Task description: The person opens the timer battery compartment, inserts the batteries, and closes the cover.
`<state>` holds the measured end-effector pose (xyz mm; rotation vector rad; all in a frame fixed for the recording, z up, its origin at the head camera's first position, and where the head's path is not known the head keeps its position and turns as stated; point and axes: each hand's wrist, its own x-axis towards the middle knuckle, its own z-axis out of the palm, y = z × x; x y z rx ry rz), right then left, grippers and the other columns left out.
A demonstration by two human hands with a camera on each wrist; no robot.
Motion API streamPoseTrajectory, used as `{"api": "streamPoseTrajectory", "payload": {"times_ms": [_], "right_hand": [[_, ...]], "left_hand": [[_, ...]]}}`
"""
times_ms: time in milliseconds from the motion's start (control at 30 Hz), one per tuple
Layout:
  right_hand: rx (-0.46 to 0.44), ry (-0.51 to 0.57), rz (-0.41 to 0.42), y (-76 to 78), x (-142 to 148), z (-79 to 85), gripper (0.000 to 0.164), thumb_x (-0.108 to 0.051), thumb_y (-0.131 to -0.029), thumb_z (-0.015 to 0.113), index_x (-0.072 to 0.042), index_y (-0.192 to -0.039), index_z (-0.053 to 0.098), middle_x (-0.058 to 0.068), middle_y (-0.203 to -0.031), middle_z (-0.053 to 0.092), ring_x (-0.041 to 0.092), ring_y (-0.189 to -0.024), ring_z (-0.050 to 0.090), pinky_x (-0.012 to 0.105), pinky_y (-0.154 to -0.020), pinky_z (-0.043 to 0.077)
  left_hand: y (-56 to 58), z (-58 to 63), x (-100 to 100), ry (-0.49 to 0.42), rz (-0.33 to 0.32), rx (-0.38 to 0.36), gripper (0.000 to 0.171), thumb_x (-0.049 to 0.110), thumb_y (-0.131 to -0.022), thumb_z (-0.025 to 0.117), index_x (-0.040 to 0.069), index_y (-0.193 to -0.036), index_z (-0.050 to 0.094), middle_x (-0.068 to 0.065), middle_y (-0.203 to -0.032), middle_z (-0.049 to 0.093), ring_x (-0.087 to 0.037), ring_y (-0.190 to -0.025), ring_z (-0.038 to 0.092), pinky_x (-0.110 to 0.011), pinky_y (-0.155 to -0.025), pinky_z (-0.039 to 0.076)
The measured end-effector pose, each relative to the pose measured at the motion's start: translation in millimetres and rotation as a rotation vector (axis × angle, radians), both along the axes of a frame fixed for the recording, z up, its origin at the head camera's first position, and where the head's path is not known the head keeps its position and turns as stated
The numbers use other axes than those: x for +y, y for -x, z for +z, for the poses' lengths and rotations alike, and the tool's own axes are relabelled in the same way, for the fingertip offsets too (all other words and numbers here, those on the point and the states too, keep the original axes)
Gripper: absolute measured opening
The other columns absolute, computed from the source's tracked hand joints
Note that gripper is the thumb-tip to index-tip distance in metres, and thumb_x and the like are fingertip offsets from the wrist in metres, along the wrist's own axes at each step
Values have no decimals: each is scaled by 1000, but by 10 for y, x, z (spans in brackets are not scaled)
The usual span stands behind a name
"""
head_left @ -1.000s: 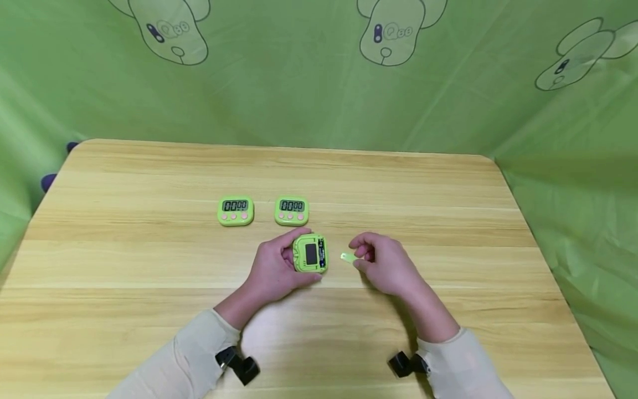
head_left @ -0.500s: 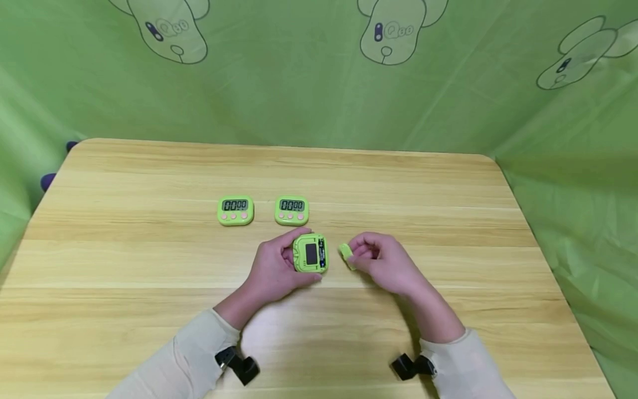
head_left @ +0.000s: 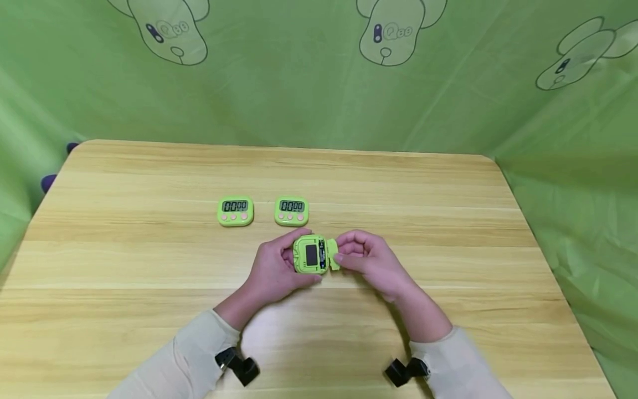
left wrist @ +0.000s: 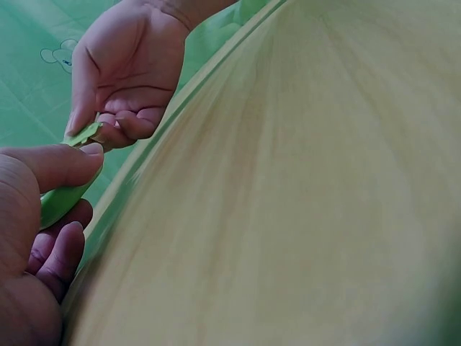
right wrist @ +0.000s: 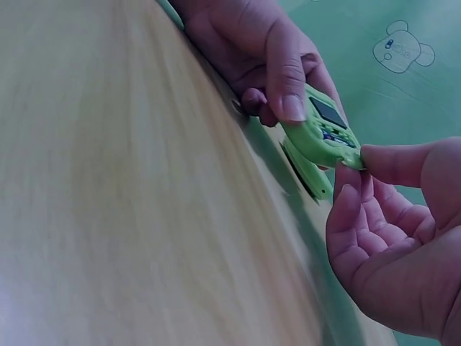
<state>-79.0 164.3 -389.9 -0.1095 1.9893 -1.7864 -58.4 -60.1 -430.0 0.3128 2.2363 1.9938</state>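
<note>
My left hand (head_left: pixel 275 267) grips a green digital timer (head_left: pixel 301 261) by its edges, its back facing up. A battery (head_left: pixel 322 254) shows in the uncovered slot along the timer's right side. Between thumb and fingers my right hand (head_left: pixel 375 260) pinches a small green battery cover (head_left: pixel 333 254), held at the timer's right edge beside that slot. In the right wrist view the cover is mostly hidden by the fingertips (right wrist: pixel 374 162), right at the end of the timer (right wrist: pixel 317 140). The left wrist view shows the left thumb (left wrist: pixel 68 166) across the timer.
Two more green timers lie face up behind my hands, a left one (head_left: pixel 235 211) and a right one (head_left: pixel 291 211), both displays reading zeros. The wooden table (head_left: pixel 423 194) spreads around them. Green curtains (head_left: pixel 299 105) hang behind and at the sides.
My right hand has turned the battery cover from lying edge-out to flat and moved it left, up to the timer's right edge. The left hand and timer have stayed put.
</note>
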Motion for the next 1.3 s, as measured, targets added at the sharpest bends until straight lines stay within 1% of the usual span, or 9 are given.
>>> {"api": "streamPoseTrajectory", "payload": {"times_ms": [133, 367, 467, 667, 833, 1033, 1167, 1300], "right_hand": [[-25, 37, -13, -4, -41, -16, 27, 5, -88, 70, 8, -113, 60, 19, -92, 64, 23, -73, 64, 31, -66, 57], [-21, 26, -35, 1, -96, -23, 25, 6, -87, 71, 8, -110, 60, 17, -85, 67, 25, -69, 66, 31, -60, 57], [-18, 6, -42, 7, -121, -24, 24, 5, -87, 72, 8, -108, 61, 17, -83, 68, 27, -69, 67, 32, -59, 58], [-33, -26, -64, 19, -167, -28, 23, 4, -86, 74, 6, -105, 61, 18, -81, 66, 28, -67, 67, 35, -58, 58], [-47, -24, -69, 24, -181, -34, 24, 4, -85, 75, 7, -104, 61, 18, -80, 67, 26, -67, 67, 34, -58, 58], [-64, -15, -66, 27, -180, -39, 24, 4, -85, 75, 7, -104, 61, 19, -83, 68, 26, -69, 68, 35, -61, 59], [-36, -39, -86, 10, -184, -41, 21, 4, -85, 76, 8, -101, 63, 19, -84, 68, 26, -71, 69, 36, -63, 60], [13, -70, -121, -19, -207, -44, 18, 4, -83, 78, 8, -96, 66, 18, -81, 69, 25, -68, 69, 36, -63, 60]], "left_hand": [[0, -2, 0, -10, -6, -10, 81, -2, -64, 93, 7, -137, 58, 1, -98, 74, -17, -74, 71, -33, -64, 59], [8, -5, -4, -12, -9, 7, 80, -2, -64, 93, 8, -136, 59, 1, -95, 74, -16, -71, 70, -33, -62, 59], [11, -11, -7, -4, -8, 17, 80, -2, -63, 93, 8, -135, 59, 1, -93, 74, -16, -70, 70, -33, -61, 58], [12, -12, -11, -7, -11, 12, 80, -2, -64, 93, 7, -136, 59, 1, -92, 74, -16, -69, 70, -33, -61, 58], [7, 0, -13, -4, -5, 8, 78, -1, -64, 93, 10, -134, 60, 2, -93, 73, -15, -69, 69, -33, -61, 58], [3, -1, -21, 0, 2, 10, 78, -1, -63, 93, 12, -133, 61, 2, -96, 73, -15, -69, 69, -33, -61, 58], [1, 1, -23, 12, 8, 14, 78, 0, -63, 94, 13, -133, 61, 2, -103, 72, -14, -73, 70, -32, -64, 59], [-1, 9, -23, 8, 9, 19, 78, -1, -63, 93, 11, -133, 61, 1, -104, 72, -13, -75, 70, -32, -65, 59]]}}
